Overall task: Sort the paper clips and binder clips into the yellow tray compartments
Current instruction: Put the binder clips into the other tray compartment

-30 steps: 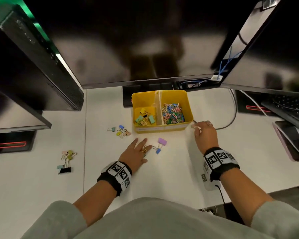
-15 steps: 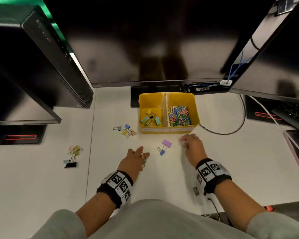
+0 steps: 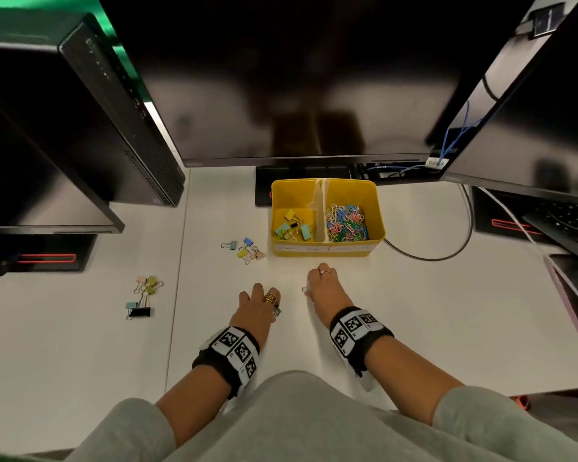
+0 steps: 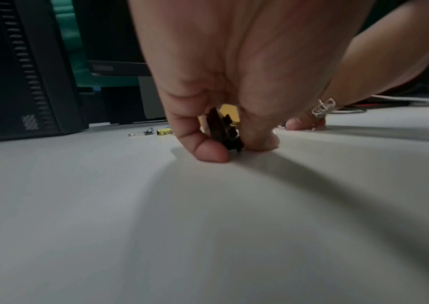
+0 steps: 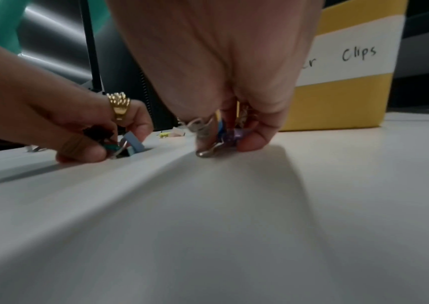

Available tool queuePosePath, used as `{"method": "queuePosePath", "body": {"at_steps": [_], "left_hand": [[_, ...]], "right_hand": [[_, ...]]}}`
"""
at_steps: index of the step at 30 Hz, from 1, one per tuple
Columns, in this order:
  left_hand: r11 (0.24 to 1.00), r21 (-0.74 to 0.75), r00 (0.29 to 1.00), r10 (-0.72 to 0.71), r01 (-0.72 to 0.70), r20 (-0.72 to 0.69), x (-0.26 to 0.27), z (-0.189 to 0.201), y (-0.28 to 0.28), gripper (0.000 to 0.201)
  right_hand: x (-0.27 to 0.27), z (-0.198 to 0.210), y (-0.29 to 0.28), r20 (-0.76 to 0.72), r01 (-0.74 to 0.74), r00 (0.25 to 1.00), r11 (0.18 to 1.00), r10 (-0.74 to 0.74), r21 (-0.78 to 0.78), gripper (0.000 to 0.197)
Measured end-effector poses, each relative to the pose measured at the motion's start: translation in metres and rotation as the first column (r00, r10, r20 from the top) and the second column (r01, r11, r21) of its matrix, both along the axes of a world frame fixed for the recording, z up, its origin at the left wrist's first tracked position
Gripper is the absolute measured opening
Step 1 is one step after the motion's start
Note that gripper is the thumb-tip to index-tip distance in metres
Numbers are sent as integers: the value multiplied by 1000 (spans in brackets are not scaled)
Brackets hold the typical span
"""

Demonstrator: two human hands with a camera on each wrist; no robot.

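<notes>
Hands, both low centre of frame: left hand [image 3: 259, 303] pinching dark binder clips [image 5: 120, 144]; right hand [image 3: 324, 288] pinching purple and blue binder clips [image 5: 227, 134]. Yellow tray [image 3: 379, 225] directly above, nearer the right hand; binder clips' compartment [image 3: 292, 225] its left half

Big dark monitor [image 3: 287, 78] fills twelve o'clock over the white worktop [image 3: 414, 311]. A black computer tower [image 3: 121, 118] stands at ten o'clock, a second screen [image 3: 30, 168] at nine. A dark cable [image 3: 447, 251] loops at three o'clock, blue wires [image 3: 454, 141] hang at two, keyboard [image 3: 571, 225] far right.
</notes>
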State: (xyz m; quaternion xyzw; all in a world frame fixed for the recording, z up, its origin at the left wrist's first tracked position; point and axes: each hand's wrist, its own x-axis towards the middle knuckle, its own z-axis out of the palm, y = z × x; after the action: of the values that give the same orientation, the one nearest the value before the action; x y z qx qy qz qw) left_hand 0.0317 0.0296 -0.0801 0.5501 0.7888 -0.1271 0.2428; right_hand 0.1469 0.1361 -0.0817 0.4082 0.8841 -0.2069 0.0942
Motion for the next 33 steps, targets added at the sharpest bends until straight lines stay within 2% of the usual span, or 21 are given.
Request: {"method": "queuePosePath", "body": {"at_steps": [5,10,12,14,15,17,18,19,21,24,25,27,28,30,31,33], "left_hand": [[999,-33,998,-40,39,-40,4,-4,-2,55],[998,-13,997,68,-69,-26,8,5,1,55],[997,5,996,73,-73,-51,8,6,2,53],[997,8,995,80,-79,-55,6,7,4,50],[996,14,995,88,-88,-48,4,7,5,48],[993,28,994,112,-112,-15,0,8,8,48],[991,29,991,130,-130,13,-2,8,10,47],[988,36,988,149,-151,41,-4,8,11,46],[977,48,976,204,-208,72,-9,8,13,41],[945,42,941,318,-325,119,-20,7,12,35],[918,45,910,382,-394,163,-26,7,10,33],[854,54,826,481,-517,296,-41,8,5,29],[836,69,792,486,-545,368,-50,13,3,26],[802,149,750,451,-578,485,-66,30,3,11],[789,202,745,413,-580,524,-72,43,7,4],[755,335,747,295,-564,595,-75,72,26,9]], "right_hand": [[5,2,-5,58,-78,996,996,75,49,35],[9,4,-5,111,-167,980,986,164,19,42],[10,12,1,33,-71,997,994,74,-78,32],[12,23,8,-59,70,995,970,-86,-234,20],[14,30,11,-94,136,980,932,-177,-336,16],[14,47,16,-147,208,928,800,-344,-563,14],[13,56,19,-174,207,903,751,-394,-627,17],[11,67,23,-209,191,886,737,-413,-649,18],[3,88,33,-289,149,876,786,-386,-600,22],[-16,111,47,-376,182,881,940,-286,-289,25],[-23,113,51,-375,201,888,958,-266,-203,26],[-34,113,52,-330,185,916,971,-227,-154,33],[-39,111,50,-298,150,936,979,-187,-141,39],[-41,108,42,-302,92,949,996,-89,-4,42],[-39,109,37,-344,95,937,993,-63,76,40],[-32,111,31,-449,168,889,976,-90,137,31]]}}
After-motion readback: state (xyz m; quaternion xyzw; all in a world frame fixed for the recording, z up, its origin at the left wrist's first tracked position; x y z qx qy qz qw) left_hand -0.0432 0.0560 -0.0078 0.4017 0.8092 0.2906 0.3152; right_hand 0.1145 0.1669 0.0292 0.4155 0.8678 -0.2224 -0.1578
